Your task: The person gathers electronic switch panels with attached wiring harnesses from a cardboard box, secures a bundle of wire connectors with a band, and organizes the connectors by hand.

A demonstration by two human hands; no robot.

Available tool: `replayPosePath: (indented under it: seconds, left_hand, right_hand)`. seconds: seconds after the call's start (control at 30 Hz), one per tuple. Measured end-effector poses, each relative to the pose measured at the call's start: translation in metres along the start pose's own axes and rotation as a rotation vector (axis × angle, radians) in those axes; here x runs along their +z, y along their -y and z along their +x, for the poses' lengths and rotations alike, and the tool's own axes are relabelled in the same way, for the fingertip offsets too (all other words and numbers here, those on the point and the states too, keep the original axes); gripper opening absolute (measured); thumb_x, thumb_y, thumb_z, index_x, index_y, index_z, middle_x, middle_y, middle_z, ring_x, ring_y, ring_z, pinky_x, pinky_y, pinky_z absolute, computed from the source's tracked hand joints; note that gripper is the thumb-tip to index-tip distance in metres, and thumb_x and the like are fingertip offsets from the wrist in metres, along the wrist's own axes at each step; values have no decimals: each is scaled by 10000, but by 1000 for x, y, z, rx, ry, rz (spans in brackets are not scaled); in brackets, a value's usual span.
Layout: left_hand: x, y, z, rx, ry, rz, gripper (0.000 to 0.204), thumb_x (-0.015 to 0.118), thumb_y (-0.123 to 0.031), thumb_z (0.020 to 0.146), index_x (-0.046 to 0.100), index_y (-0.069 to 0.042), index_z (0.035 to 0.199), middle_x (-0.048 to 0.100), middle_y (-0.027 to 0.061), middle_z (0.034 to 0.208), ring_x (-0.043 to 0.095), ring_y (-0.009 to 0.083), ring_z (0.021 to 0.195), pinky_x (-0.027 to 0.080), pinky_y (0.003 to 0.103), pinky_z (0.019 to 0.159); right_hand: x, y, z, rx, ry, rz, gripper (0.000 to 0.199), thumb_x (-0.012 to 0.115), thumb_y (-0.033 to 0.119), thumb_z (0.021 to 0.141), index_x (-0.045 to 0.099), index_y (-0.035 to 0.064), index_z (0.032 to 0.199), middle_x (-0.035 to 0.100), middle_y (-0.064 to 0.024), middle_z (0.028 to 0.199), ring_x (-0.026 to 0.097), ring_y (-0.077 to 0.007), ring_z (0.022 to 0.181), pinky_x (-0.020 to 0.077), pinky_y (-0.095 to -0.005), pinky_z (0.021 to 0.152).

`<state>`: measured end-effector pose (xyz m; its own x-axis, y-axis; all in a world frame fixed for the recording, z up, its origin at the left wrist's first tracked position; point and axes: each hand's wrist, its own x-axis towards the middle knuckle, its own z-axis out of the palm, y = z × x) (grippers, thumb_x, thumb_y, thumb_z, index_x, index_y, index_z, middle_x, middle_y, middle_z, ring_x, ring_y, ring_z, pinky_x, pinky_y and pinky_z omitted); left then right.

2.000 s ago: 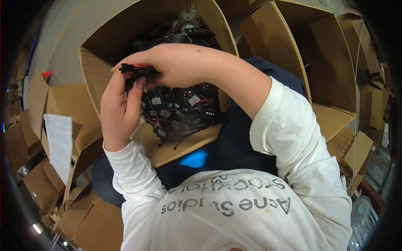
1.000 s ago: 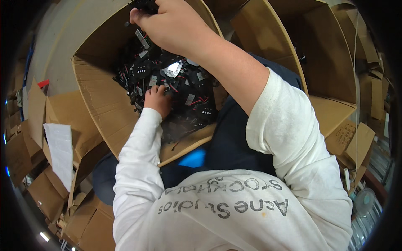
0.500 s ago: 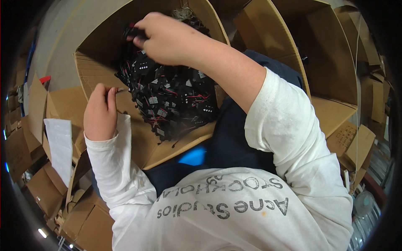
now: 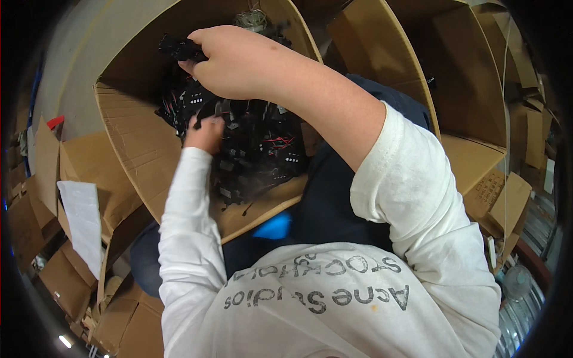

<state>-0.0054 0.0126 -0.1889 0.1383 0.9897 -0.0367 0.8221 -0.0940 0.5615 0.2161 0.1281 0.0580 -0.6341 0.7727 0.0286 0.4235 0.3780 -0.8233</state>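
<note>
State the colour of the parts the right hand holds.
The parts in the right hand are black, clearest in the head view.

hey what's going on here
A person in a white top is handling small dark parts with both hands over an open cardboard box. The right hand grips a few black parts above the far left part of the box. The left hand is down at the pile of black parts; it is blurred, so its grip is unclear. A wad of clear plastic lies at the pile's far end.
</note>
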Motion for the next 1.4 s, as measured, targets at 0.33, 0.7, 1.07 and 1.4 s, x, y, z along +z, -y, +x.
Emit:
replayPosePath:
  seconds: [0.33, 0.7, 1.07, 1.4]
  left_hand:
    - [110, 32, -59, -229, 313, 706, 175, 634, -321, 884, 672, -187, 990, 620, 24, 1017, 594, 278, 1042, 489, 444, 832]
    - [126, 8, -75, -224, 348, 509, 356, 625, -388, 922, 623, -192, 1219, 636, 80, 1212, 574, 347, 1180, 458, 476, 980]
    - [143, 17, -82, -355, 226, 151, 418, 587, -268, 977, 519, -200, 1384, 592, 136, 1260, 632, 374, 1135, 532, 486, 921]
    - [136, -15, -63, -216, 244, 541, 262, 561, -204, 923, 642, -256, 1167, 595, 44, 1193, 618, 295, 1068, 518, 442, 835]
  right_hand:
    - [-8, 0, 2, 104, 59, -84, 276, 591, 232, 952, 710, 3, 1047, 713, -201, 914, 689, -379, 901, 551, -448, 803]
    - [4, 11, -10, 9, 27, -118, 283, 603, 251, 972, 686, 2, 1080, 703, -191, 839, 681, -374, 839, 533, -451, 752]
    - [2, 18, -27, 27, 98, -138, 321, 611, 269, 976, 679, -6, 1127, 709, -221, 962, 669, -395, 972, 536, -461, 853]
    - [1, 15, -24, 27, 161, -195, 357, 606, 274, 979, 659, -19, 1177, 703, -224, 1053, 657, -397, 1032, 534, -453, 906]
